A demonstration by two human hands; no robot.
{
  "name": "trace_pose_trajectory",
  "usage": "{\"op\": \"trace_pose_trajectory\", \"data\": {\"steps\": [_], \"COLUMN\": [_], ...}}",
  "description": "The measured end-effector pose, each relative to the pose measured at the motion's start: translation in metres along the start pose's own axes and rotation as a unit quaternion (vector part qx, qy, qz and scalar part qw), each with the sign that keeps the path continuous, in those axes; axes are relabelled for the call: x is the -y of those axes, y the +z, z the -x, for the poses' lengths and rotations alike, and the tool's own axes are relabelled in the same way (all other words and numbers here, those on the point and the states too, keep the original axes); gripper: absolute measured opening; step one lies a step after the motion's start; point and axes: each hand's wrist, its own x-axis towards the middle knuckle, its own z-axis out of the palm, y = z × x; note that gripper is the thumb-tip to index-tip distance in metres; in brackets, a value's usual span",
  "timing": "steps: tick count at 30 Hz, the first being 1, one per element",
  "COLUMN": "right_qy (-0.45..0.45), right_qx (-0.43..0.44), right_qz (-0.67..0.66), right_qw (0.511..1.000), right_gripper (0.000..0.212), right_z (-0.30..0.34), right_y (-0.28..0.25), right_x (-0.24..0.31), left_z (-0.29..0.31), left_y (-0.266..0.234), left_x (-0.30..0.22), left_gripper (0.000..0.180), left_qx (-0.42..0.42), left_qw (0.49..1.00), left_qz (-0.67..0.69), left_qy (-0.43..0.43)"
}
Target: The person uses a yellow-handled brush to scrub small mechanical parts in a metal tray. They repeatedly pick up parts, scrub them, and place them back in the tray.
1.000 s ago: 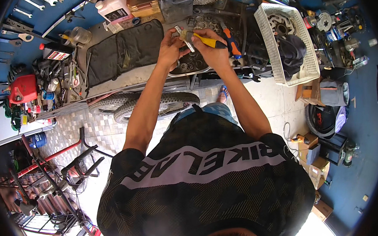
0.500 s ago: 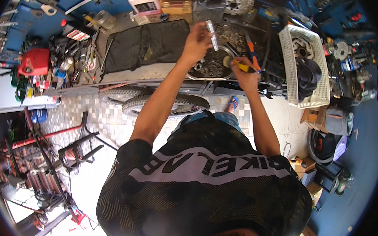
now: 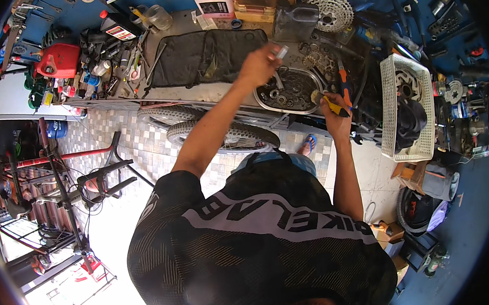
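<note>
My left hand (image 3: 260,66) is closed around a shiny silver metal tube (image 3: 283,52) above the left end of an oval metal tray (image 3: 298,112). One end of the tube sticks out past my fingers. In the tray are dark, wet-looking grime and several small ring-shaped metal parts (image 3: 281,99) near its left side. At the tray's right end, my right hand (image 3: 337,121) grips a brush (image 3: 335,107) with a yellow and black handle. Its pale bristles (image 3: 316,97) reach over the tray's rim, apart from the tube.
A dark tool roll (image 3: 187,57) lies left of the tray. Orange-handled pliers (image 3: 343,80) rest at its right, before a white basket (image 3: 388,105) of parts. Behind stand a large cassette (image 3: 331,10), an amber box (image 3: 257,4) and a pink-liquid jug (image 3: 213,0). Bicycle wheels (image 3: 220,136) sit below the bench.
My left hand has come lower relative to the tray, and the tube has tilted. My right hand still holds the brush at the tray's right end. The whole view has shifted slightly.
</note>
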Motion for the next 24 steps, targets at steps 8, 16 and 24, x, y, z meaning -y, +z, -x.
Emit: {"op": "trace_pose_trajectory", "data": {"steps": [8, 16, 24], "right_qy": [0.009, 0.003, 0.010], "right_qx": [0.020, 0.052, 0.058], "right_qz": [0.030, 0.061, 0.023], "right_qw": [0.999, 0.997, 0.998], "right_gripper": [0.027, 0.029, 0.028], "right_z": [-0.004, -0.006, -0.021], "right_y": [-0.001, -0.008, 0.001], "right_x": [0.001, 0.000, 0.018], "left_z": [-0.041, 0.015, 0.007], "left_y": [-0.139, -0.238, -0.204], "left_x": [0.114, 0.213, 0.189], "left_gripper": [0.045, 0.047, 0.047], "left_qx": [-0.187, -0.220, -0.249], "left_qw": [0.953, 0.881, 0.862], "left_qz": [-0.165, -0.273, -0.405], "left_qy": [-0.169, -0.317, -0.178]}}
